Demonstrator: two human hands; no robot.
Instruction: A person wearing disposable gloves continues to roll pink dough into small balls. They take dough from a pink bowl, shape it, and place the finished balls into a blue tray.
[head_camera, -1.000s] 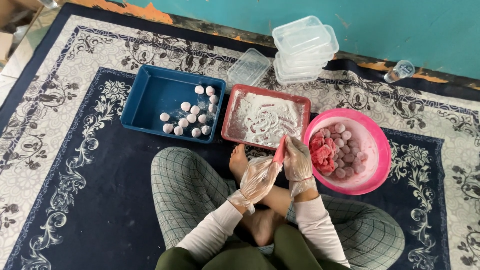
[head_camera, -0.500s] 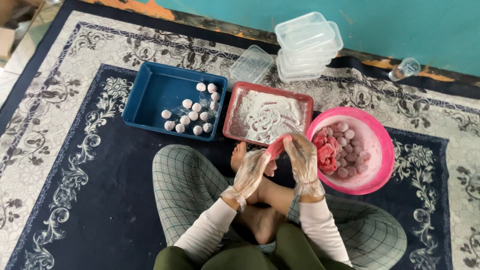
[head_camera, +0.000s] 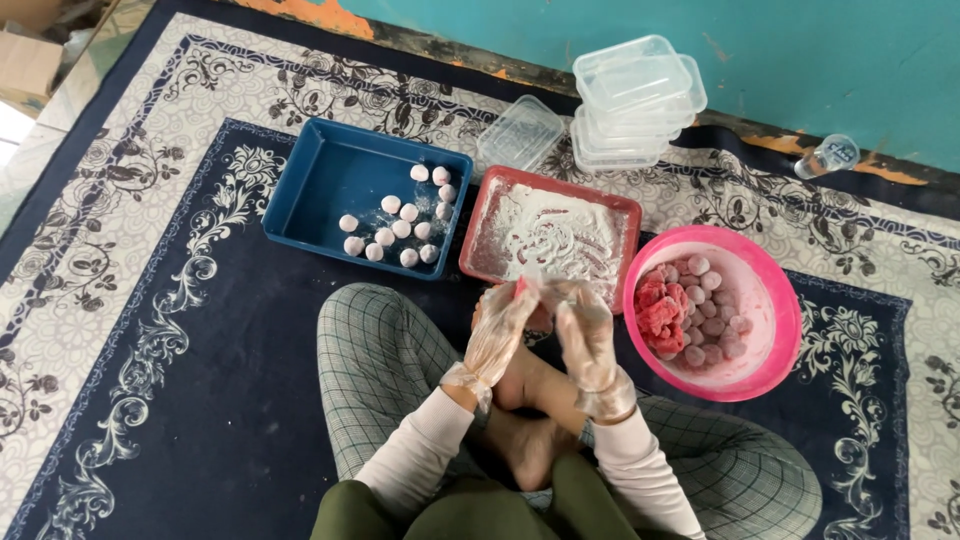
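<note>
A red dough piece (head_camera: 521, 287) is pinched between gloved left hand (head_camera: 497, 335) and right hand (head_camera: 585, 335), largely hidden by fingers (head_camera: 530, 292)

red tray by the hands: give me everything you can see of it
The red tray is a shallow rectangular plastic tray with rounded corners, flat on the patterned rug. White powder with finger swirls coats its floor. It lies between the blue tray and the pink bowl. The gloved hands meet over its near edge, hiding part of it.
</note>
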